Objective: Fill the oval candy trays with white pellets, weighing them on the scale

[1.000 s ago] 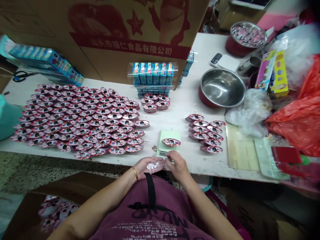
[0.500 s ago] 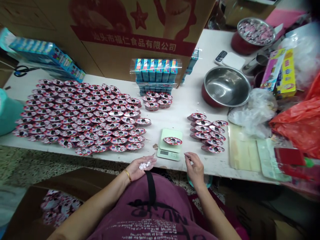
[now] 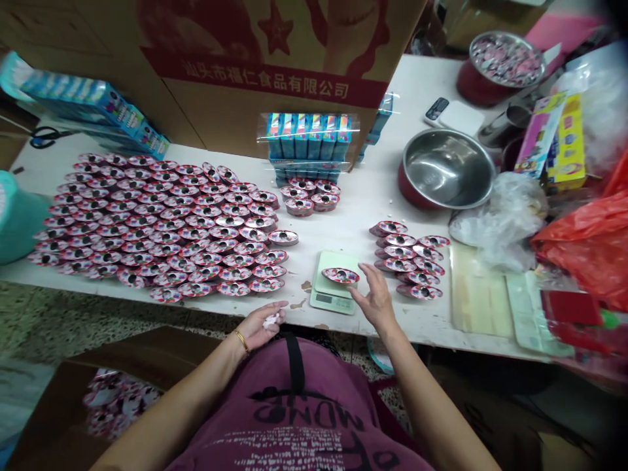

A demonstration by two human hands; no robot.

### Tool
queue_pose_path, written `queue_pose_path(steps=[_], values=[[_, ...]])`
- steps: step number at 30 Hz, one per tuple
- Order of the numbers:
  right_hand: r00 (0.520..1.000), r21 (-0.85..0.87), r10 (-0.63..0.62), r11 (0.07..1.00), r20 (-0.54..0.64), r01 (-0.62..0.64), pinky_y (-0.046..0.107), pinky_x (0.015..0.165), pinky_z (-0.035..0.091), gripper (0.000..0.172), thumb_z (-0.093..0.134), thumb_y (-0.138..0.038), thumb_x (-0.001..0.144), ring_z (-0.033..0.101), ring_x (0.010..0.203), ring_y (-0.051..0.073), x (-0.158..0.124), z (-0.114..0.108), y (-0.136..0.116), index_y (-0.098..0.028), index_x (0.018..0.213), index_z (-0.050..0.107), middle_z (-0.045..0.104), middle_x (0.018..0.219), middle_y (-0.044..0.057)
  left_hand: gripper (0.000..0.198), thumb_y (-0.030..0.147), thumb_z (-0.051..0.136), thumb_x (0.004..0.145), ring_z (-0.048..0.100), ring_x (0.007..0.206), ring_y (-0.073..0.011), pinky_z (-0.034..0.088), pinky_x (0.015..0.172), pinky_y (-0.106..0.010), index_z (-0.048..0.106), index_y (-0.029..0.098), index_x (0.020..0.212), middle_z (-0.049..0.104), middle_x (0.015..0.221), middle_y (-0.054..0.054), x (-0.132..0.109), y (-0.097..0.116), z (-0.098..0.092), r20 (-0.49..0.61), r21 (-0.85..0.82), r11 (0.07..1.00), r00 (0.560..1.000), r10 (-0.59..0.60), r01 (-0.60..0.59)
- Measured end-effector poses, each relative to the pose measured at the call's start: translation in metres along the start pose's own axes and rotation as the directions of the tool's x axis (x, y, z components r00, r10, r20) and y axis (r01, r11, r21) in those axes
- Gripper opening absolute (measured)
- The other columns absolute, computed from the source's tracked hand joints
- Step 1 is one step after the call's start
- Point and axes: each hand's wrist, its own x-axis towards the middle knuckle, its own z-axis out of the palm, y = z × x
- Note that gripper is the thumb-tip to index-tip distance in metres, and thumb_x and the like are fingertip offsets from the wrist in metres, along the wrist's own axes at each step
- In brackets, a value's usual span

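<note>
Several small white pellets [image 3: 271, 320] lie in my left hand [image 3: 256, 327], its fingers curled around them, just off the table's front edge. My right hand [image 3: 375, 302] is open, thumb and fingers apart, at the right end of a small oval red-and-white box [image 3: 340, 275] with a hole in its top. Whether the fingertips touch this box I cannot tell. The box rests on a pale green kitchen scale [image 3: 320, 301], whose display faces me. Right of the scale stand several more such oval boxes [image 3: 398, 252]; a large block of oval boxes [image 3: 161, 226] covers the left.
A tall cardboard carton [image 3: 220, 111] stands at the back, with blue wrapped packs [image 3: 309, 137] before it. At the right are a steel bowl [image 3: 446, 167], a bowl of wrapped pieces [image 3: 507, 62] and a red plastic bag [image 3: 589, 242]. Scissors [image 3: 45, 137] lie far left.
My right hand has moved up and left to the box on the scale, and its fingers have opened. My left hand has drawn left and curled around the pellets.
</note>
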Motion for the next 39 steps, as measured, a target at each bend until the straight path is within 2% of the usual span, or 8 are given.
queue_pose_path(steps=[5,11,15,19,25,29,34,39], values=[[0.992,-0.082,-0.056,0.994,0.116,0.066,0.041,0.084,0.036,0.057,0.054,-0.029,0.068,0.039,0.105,0.024,0.01,0.016,0.001,-0.02,0.12,0.034,0.041,0.117,0.01,0.027,0.014,0.055,0.069,0.048,0.05,-0.0047,0.027,0.034,-0.01,0.054,0.01,0.096,0.052,0.065,-0.002,-0.005,-0.001,-0.007,-0.003,0.0,0.999,0.999,0.038,-0.038],[0.968,-0.082,-0.094,0.99,0.231,0.116,0.035,0.076,0.041,0.037,0.046,-0.02,0.072,0.047,0.089,0.02,0.032,0.029,-0.015,-0.021,0.109,0.044,0.052,0.1,0.006,0.025,0.013,0.057,0.068,0.046,0.048,-0.0031,0.025,0.033,-0.01,0.054,0.011,0.092,0.051,0.064,-0.001,-0.021,0.004,-0.021,-0.075,-0.031,0.994,0.992,0.102,-0.105],[0.981,-0.051,-0.142,0.987,0.132,0.15,0.033,0.078,0.039,0.038,0.045,-0.021,0.074,0.045,0.091,0.019,0.07,0.044,-0.048,-0.019,0.112,0.041,0.052,0.102,0.006,0.024,0.014,0.057,0.068,0.046,0.047,-0.0028,0.024,0.032,-0.009,0.054,0.011,0.091,0.052,0.064,-0.001,-0.036,0.011,-0.034,-0.133,-0.066,0.981,0.976,0.174,-0.184],[0.998,-0.154,-0.047,0.987,0.047,0.054,0.032,0.08,0.037,0.04,0.042,-0.022,0.076,0.043,0.094,0.02,0.12,0.076,-0.074,-0.016,0.115,0.039,0.05,0.106,0.008,0.025,0.013,0.057,0.068,0.045,0.045,-0.0025,0.023,0.031,-0.01,0.054,0.011,0.092,0.051,0.063,-0.001,-0.045,0.013,-0.051,-0.21,-0.097,0.964,0.952,0.223,-0.247],[0.959,-0.208,-0.104,0.965,0.262,0.161,0.026,0.079,0.035,0.031,0.04,-0.026,0.079,0.046,0.092,0.017,0.169,0.113,-0.08,-0.018,0.109,0.048,0.052,0.103,0.006,0.024,0.011,0.058,0.067,0.044,0.044,-0.0024,0.024,0.031,-0.011,0.056,0.011,0.091,0.051,0.062,0.0,-0.057,0.015,-0.076,-0.257,-0.153,0.938,0.929,0.266,-0.311],[0.992,-0.386,-0.079,0.916,0.099,0.112,0.027,0.075,0.033,0.03,0.038,-0.026,0.081,0.046,0.087,0.017,0.189,0.115,-0.074,-0.019,0.107,0.051,0.052,0.097,0.008,0.023,0.01,0.058,0.066,0.042,0.044,-0.0023,0.025,0.031,-0.011,0.057,0.012,0.089,0.051,0.06,0.001,-0.063,0.018,-0.084,-0.29,-0.17,0.929,0.918,0.271,-0.328],[0.961,-0.506,-0.141,0.826,0.239,0.247,0.028,0.063,0.028,0.025,0.037,-0.018,0.081,0.045,0.074,0.015,0.213,0.11,-0.078,-0.012,0.085,0.061,0.052,0.083,0.01,0.025,0.012,0.059,0.065,0.041,0.043,-0.002,0.024,0.031,-0.011,0.056,0.01,0.09,0.049,0.059,0.001,-0.059,0.024,-0.075,-0.261,-0.137,0.938,0.925,0.275,-0.317],[0.953,-0.543,-0.155,0.793,0.261,0.277,0.028,0.061,0.023,0.024,0.036,-0.014,0.081,0.042,0.075,0.015,0.168,0.056,-0.068,-0.014,0.077,0.06,0.051,0.081,0.008,0.026,0.011,0.058,0.066,0.042,0.044,-0.0011,0.025,0.033,-0.01,0.056,0.01,0.092,0.051,0.061,0.001,-0.052,0.028,-0.058,-0.185,-0.097,0.96,0.953,0.241,-0.262]])
